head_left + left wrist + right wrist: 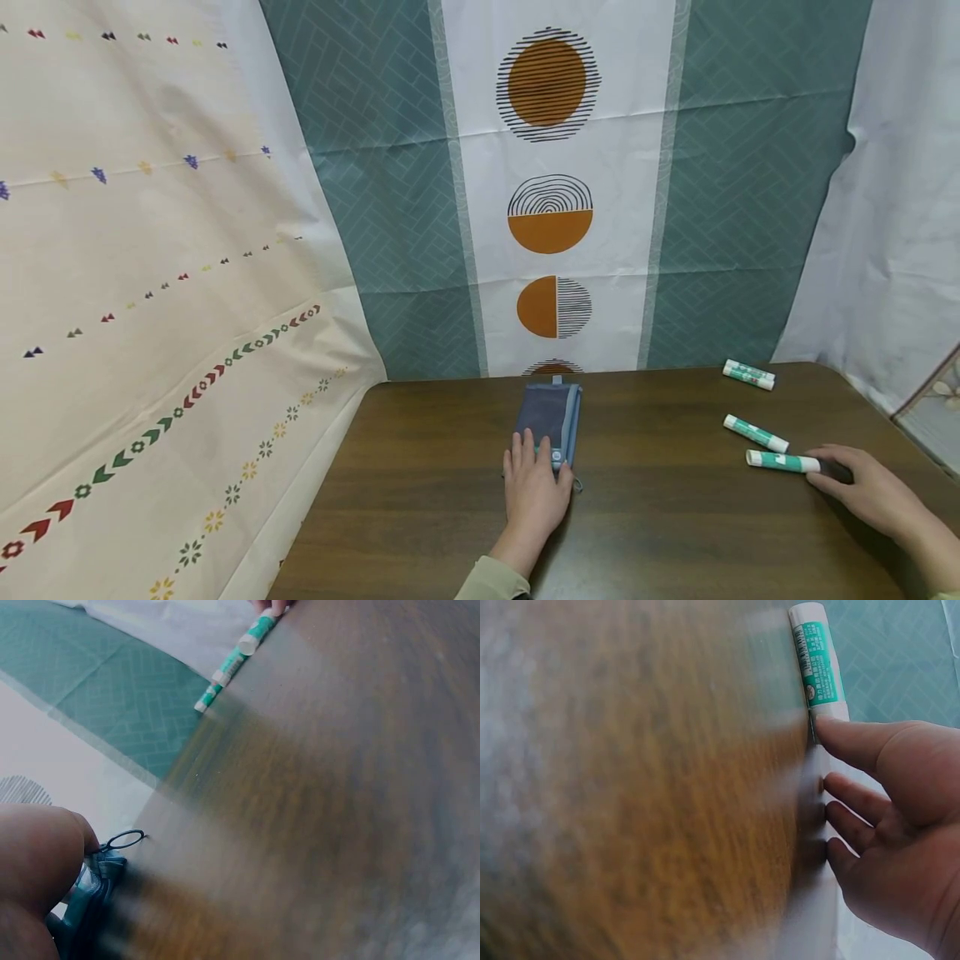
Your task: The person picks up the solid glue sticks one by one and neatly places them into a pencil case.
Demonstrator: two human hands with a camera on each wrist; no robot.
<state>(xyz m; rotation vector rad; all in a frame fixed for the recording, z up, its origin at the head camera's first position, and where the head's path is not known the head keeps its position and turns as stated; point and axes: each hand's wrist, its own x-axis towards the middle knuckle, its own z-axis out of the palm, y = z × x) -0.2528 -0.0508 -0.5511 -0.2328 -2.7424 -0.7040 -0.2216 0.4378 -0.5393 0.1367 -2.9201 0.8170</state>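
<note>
A blue zippered pouch (pixel 543 410) lies at the table's back middle. My left hand (pixel 534 492) rests on its near end with the fingers spread flat; in the left wrist view the pouch (pixel 88 904) and its small loop show beside that hand (pixel 37 862). At the right, my right hand (pixel 870 492) pinches the right end of a white and green glue stick (pixel 782 462) between thumb and fingers. The right wrist view shows the thumb of that hand (pixel 907 817) against the end of the stick (pixel 819 664), which lies on the table.
Two more green and white sticks lie at the right: one (pixel 756 433) just behind the held one, another (pixel 748 375) near the table's back edge. The brown table (pixel 420 500) meets a hanging green and white cloth (pixel 735 208) at the back and a cream cloth (pixel 172 275) at the left.
</note>
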